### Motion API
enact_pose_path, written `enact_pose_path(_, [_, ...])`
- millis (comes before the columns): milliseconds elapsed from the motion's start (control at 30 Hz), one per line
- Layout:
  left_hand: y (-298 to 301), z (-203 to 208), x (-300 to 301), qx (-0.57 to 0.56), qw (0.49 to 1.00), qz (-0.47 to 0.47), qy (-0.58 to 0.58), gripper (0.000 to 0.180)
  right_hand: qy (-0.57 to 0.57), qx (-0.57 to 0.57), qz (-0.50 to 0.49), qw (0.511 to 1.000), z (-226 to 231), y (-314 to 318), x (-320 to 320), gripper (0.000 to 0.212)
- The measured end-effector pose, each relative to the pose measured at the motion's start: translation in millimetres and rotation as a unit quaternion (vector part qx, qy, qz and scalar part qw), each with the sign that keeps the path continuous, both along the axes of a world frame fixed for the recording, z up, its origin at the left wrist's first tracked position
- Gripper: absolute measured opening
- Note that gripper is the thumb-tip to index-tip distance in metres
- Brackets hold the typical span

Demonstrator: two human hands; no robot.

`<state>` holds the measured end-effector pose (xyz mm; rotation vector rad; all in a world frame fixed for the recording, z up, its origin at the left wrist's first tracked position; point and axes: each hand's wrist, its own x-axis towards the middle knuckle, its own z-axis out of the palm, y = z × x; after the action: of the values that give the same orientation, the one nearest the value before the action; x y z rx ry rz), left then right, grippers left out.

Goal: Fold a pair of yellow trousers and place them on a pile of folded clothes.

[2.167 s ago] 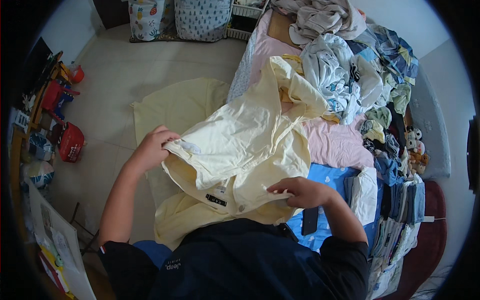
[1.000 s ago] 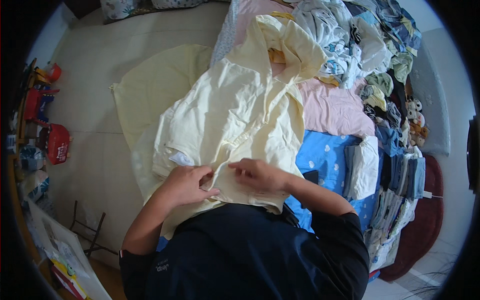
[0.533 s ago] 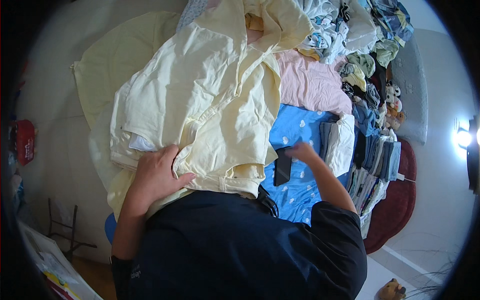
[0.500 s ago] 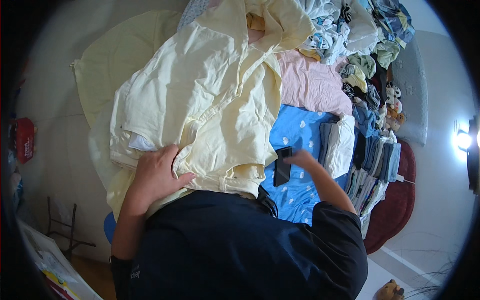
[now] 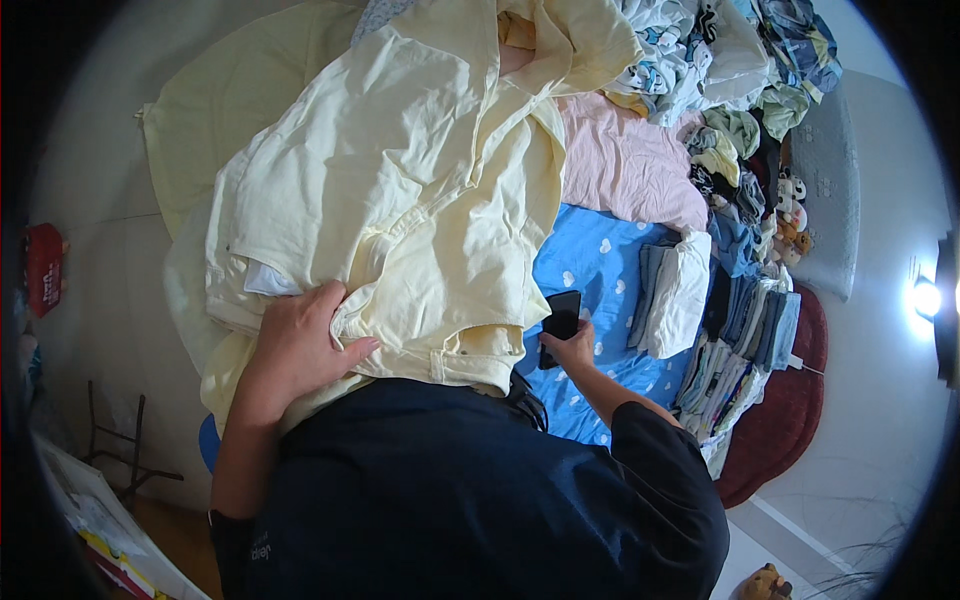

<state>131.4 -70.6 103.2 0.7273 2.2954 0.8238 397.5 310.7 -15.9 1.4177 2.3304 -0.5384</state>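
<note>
Pale yellow trousers (image 5: pixel 400 150) lie spread out before me, waistband toward my body and legs running away. At the left part of the waistband, my left hand (image 5: pixel 297 345) is closed on the cloth, its thumb lying along the edge. A white pocket lining (image 5: pixel 268 279) pokes out just beyond those fingers. To the right of the trousers, my right hand (image 5: pixel 570 350) has its thumb and fingers round the lower part of a black smartphone (image 5: pixel 563 308). Under the phone is a blue sheet (image 5: pixel 610 270) with white hearts. The fingertips beneath the phone are hidden.
Folded jeans and a white folded garment (image 5: pixel 678 295) rest on the sheet's right side. Beyond them stand rows of folded clothes (image 5: pixel 730 380). A pink cloth (image 5: pixel 630 165) and heaped clothes (image 5: pixel 670 60) occupy the far right, near plush toys (image 5: pixel 793 215).
My right hand has moved left and closed round the phone, whose near end is now covered by the fingers. The left hand keeps its hold on the waistband.
</note>
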Motion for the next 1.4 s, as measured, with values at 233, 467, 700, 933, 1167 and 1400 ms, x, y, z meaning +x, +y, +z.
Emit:
enact_pose_path(233, [-1.0, -0.1, 0.0, 0.004, 1.0, 0.004, 0.0, 0.045, -0.057, -0.006, 0.017, 0.998, 7.4, -4.6, -13.9, 0.096])
enact_pose_path(467, [0.1, 0.6, -0.2, 0.01, 1.0, -0.001, 0.01, 0.045, -0.054, 0.039, 0.036, 0.997, -10.3, -1.0, 2.9, 0.097])
enact_pose_path(700, [-1.4, -2.5, 1.4, 0.02, 1.0, 0.0, 0.013, 0.045, -0.052, 0.019, 0.037, 0.998, -11.2, 1.3, 4.5, 0.103])
enact_pose_path(933, [-0.8, -0.9, -0.8, 0.009, 1.0, 0.0, 0.0, 0.045, -0.053, 0.012, 0.031, 0.998, -8.2, 1.2, 0.1, 0.102])
enact_pose_path(1167, [-0.2, -1.5, 0.3, 0.021, 1.0, 0.003, 0.004, 0.044, -0.054, 0.032, 0.042, 0.997, -12.3, 3.7, 3.4, 0.106])
enact_pose_path(1400, [0.2, -1.4, 0.4, 0.023, 1.0, 0.006, 0.004, 0.043, -0.134, 0.077, 0.007, 0.988, -2.1, -11.0, -13.0, 0.113])
